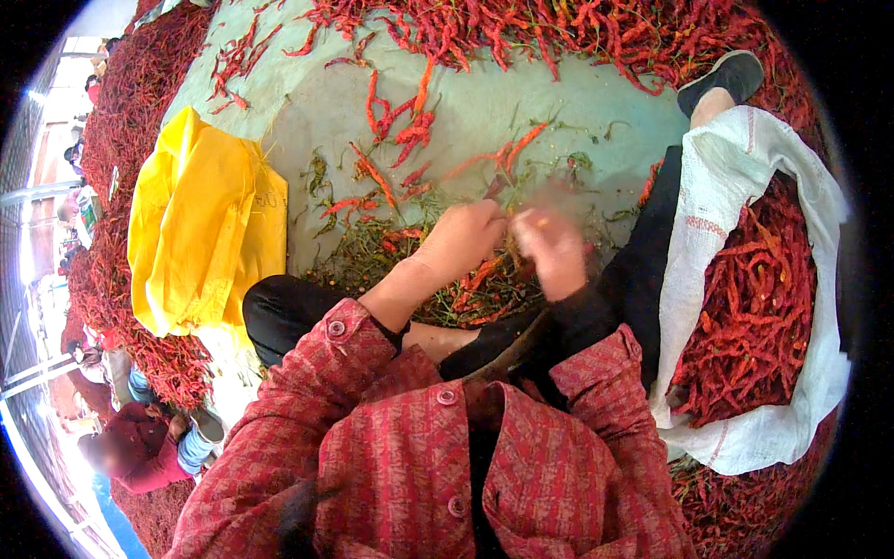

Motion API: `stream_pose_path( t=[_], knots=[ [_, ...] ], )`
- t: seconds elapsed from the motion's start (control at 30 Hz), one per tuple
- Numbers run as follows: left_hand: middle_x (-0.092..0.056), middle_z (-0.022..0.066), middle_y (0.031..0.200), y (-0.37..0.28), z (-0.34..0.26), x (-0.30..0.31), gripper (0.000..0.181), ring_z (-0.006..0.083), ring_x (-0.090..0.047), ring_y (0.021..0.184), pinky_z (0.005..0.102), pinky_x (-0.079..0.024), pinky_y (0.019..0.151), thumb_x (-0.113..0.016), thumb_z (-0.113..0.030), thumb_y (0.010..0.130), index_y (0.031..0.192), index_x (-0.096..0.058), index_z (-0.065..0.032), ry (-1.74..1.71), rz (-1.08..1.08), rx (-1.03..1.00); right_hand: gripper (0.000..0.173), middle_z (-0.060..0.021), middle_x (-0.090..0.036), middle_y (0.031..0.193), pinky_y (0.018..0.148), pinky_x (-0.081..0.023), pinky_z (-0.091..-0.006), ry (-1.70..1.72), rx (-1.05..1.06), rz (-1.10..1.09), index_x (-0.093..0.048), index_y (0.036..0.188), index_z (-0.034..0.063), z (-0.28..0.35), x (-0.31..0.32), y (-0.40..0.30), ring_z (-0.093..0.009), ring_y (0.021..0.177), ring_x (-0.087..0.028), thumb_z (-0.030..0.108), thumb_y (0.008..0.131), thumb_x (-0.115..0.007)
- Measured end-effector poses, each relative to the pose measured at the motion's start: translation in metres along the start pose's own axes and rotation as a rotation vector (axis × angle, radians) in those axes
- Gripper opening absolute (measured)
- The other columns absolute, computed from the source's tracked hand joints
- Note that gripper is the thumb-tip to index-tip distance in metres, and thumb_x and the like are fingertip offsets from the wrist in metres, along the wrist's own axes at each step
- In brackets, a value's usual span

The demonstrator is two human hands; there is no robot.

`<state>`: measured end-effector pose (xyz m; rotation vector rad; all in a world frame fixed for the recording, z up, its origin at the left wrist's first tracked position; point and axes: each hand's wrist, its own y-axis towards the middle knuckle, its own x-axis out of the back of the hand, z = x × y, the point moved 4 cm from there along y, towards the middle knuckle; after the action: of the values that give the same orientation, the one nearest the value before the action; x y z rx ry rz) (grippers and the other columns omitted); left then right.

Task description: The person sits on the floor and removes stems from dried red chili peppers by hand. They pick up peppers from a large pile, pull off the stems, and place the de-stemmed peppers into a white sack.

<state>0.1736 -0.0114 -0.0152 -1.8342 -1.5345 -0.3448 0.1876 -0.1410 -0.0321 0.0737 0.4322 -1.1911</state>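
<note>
My left hand (461, 237) has its fingers closed and bent near a dark red chili pepper at their tips; whether it grips the pepper is not plain. Close to its right, my right hand (552, 248) is blurred, its fingers curled, and what it holds cannot be told. Beyond the hands, long red chili peppers (515, 154) lie on the pale green sheet (482, 98). Below and left of the hands is a heap of green and brown stems (377, 258) with some red peppers mixed in. Several more loose red peppers (412, 136) lie farther off on the sheet.
A yellow sack (202, 223) lies at left. At right, an open white woven sack (688, 279) holds many red chilies (754, 300). Large chili piles (559, 28) rise beyond the sheet and along the left side. Another person (140, 447) sits at lower left.
</note>
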Motion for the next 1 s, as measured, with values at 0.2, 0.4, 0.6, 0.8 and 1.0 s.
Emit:
stream_pose_path(
  t=[0.2,0.4,0.6,0.8,1.0],
  knots=[
    [-0.051,0.0029,0.058,0.009,-0.015,-0.003,0.019,0.0093,-0.048,0.047,0.0247,-0.04,0.043,-0.047,-0.018,0.083,0.078,-0.053,-0.0001,-0.305,0.128,0.099,0.01,0.0028,-0.047,0.061,0.053,-0.034,-0.0204,-0.037,0.031,-0.147,-0.052,0.077,0.0058,0.013,0.016,0.008,-0.005,0.057,-0.041,0.014,0.081,-0.055],
    [-0.056,0.0074,0.069,0.029,0.028,0.028,0.021,0.0193,-0.055,0.059,0.033,-0.044,0.054,-0.047,-0.021,0.082,0.085,-0.054,-0.001,0.075,0.053,-0.284,0.011,-0.0032,-0.053,0.077,0.065,-0.041,-0.0238,0.232,0.079,-0.242,-0.052,0.086,0.0037,0.029,0.037,0.016,-0.011,0.067,-0.049,0.015,0.084,-0.05],
    [-0.055,0.0147,0.08,0.067,0.129,0.104,0.02,0.0356,-0.052,0.086,0.0425,-0.044,0.069,-0.052,-0.02,0.077,0.092,-0.054,-0.0069,0.725,-0.366,0.151,0.012,-0.0024,-0.049,0.073,0.071,-0.045,-0.0288,0.412,-0.134,-0.112,-0.048,0.092,0.0055,0.003,0.02,0.023,-0.012,0.066,-0.048,0.014,0.084,-0.05],
    [-0.055,0.017,0.083,0.056,0.119,0.094,0.021,0.0353,-0.053,0.082,0.0422,-0.043,0.068,-0.052,-0.021,0.078,0.093,-0.054,-0.0064,0.587,-0.352,0.025,0.017,0.0008,-0.043,0.063,0.062,-0.043,-0.0275,0.342,-0.165,-0.196,-0.049,0.084,0.0021,-0.007,0.027,0.024,-0.009,0.058,-0.043,0.019,0.084,-0.052],
    [-0.057,0.0168,0.088,0.023,0.064,0.084,0.022,0.0345,-0.054,0.082,0.0392,-0.044,0.068,-0.051,-0.022,0.08,0.095,-0.055,-0.006,0.373,-0.293,-0.08,0.02,0.0003,-0.047,0.065,0.063,-0.043,-0.0274,0.303,-0.148,-0.106,-0.053,0.091,0.0006,-0.009,0.016,0.018,-0.009,0.059,-0.045,0.019,0.083,-0.053]
  ],
)
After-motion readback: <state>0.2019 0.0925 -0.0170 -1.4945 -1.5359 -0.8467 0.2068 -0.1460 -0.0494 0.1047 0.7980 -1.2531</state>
